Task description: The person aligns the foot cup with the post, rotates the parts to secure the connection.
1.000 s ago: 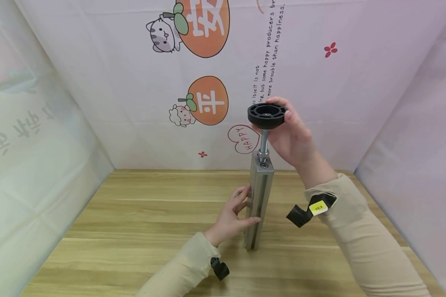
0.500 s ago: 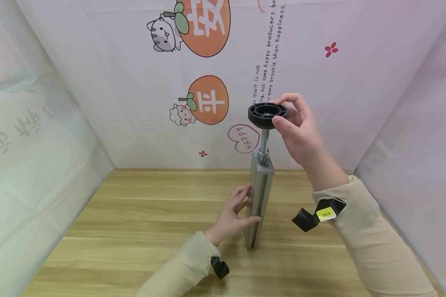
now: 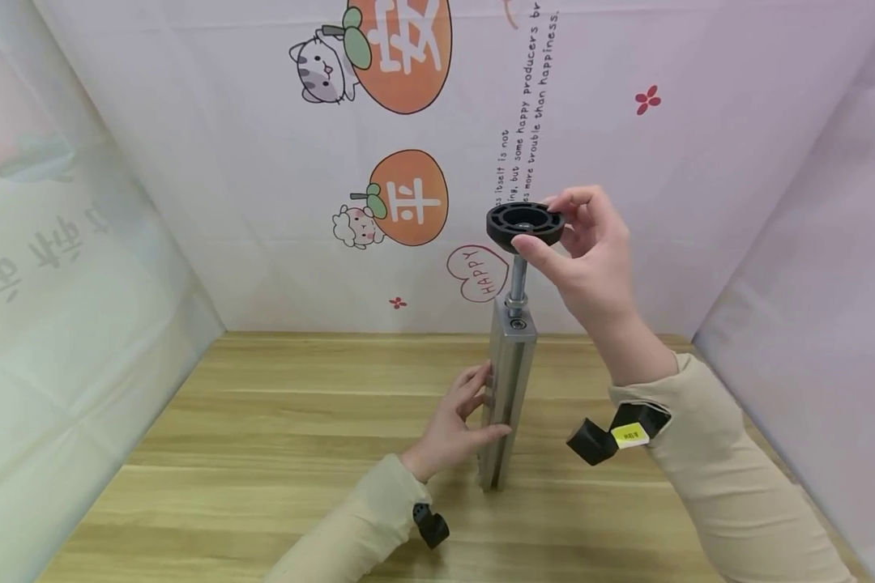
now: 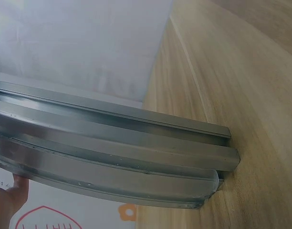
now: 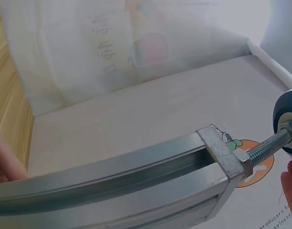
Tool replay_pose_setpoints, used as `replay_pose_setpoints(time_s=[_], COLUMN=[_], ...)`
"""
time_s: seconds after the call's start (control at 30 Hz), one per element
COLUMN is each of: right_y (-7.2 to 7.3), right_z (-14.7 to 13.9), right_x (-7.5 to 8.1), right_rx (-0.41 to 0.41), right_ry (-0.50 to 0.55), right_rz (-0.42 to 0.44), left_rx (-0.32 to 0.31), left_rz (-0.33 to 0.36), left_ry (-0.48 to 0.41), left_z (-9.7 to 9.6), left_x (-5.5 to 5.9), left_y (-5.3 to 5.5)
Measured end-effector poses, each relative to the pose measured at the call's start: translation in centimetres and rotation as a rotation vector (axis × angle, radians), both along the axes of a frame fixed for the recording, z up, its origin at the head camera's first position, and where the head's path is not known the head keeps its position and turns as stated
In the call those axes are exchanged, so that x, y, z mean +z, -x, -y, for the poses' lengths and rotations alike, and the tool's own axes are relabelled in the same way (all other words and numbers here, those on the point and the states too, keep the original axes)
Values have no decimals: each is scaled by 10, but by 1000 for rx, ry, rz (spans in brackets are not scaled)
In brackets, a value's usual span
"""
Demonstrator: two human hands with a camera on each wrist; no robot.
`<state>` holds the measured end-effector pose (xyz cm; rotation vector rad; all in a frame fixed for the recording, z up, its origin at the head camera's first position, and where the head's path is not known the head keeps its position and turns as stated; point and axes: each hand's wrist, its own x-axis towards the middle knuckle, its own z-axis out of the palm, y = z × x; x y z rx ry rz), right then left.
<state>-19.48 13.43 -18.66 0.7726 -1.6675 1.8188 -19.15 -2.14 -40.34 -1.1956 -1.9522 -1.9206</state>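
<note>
A slotted aluminium profile (image 3: 509, 397) stands upright on the wooden table. Out of its top end plate rises a threaded rod (image 3: 518, 277) with a hex nut (image 5: 243, 162) at the base. A round black leveling foot (image 3: 506, 233), its hollow underside facing up, caps the rod. My left hand (image 3: 448, 429) grips the lower half of the profile, thumb on the near face and fingers on the far side. At the top, my right hand (image 3: 596, 251) pinches the foot's rim between thumb and fingers. In the left wrist view the profile's lower end (image 4: 222, 162) meets the table.
The wooden table (image 3: 262, 437) ends at a white printed cloth backdrop (image 3: 277, 267). Cloth side walls (image 3: 66, 283) stand at left and right. A black wrist camera mount (image 3: 594, 440) sits on each sleeve.
My right hand has shifted its hold around the foot's rim, its thumb coming from the right edge round to the near side. The left hand and the profile stay where they were.
</note>
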Motion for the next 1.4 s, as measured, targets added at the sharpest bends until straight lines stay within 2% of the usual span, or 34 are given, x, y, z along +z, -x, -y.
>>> replay_pose_setpoints(time_s=[0.1,0.23,0.3,0.43,0.57,0.6,0.67,0.7,0.77,0.87,0.93,1.07,1.23,1.3,1.4], right_y=[-1,-5,-6,-9,-9,-8,-5,-2,3,11,16,24,32,34,36], right_z=[3,7,9,12,11,10,8,7,3,-2,-5,-8,-5,-2,2], right_x=[0,2,2,3,2,1,-1,-2,-4,-7,-8,-11,-15,-15,-11], right_rx=[-130,-285,-338,-387,-346,-299,-154,-56,190,538,701,933,1227,1296,1339], right_ry=[-44,-119,-145,-167,-160,-139,-82,-40,54,144,162,186,285,303,335], right_rz=[-43,-45,-46,-58,-57,-50,-29,-15,33,146,229,308,291,265,239], left_rx=[-4,-5,-4,-8,-4,-3,0,0,-1,-2,1,4,11,15,13], left_rz=[8,-9,-11,-7,8,13,20,19,14,9,9,29,40,39,40], left_ry=[-2,-10,-13,-17,-11,-9,-8,-10,-11,-12,-7,5,16,19,15], left_z=[0,0,0,0,0,0,0,0,0,0,0,0,1,1,1], left_x=[0,-1,-1,-1,0,0,0,0,0,0,0,-1,-2,-1,-1], left_y=[0,1,1,1,0,0,0,0,0,1,1,0,-1,-1,0])
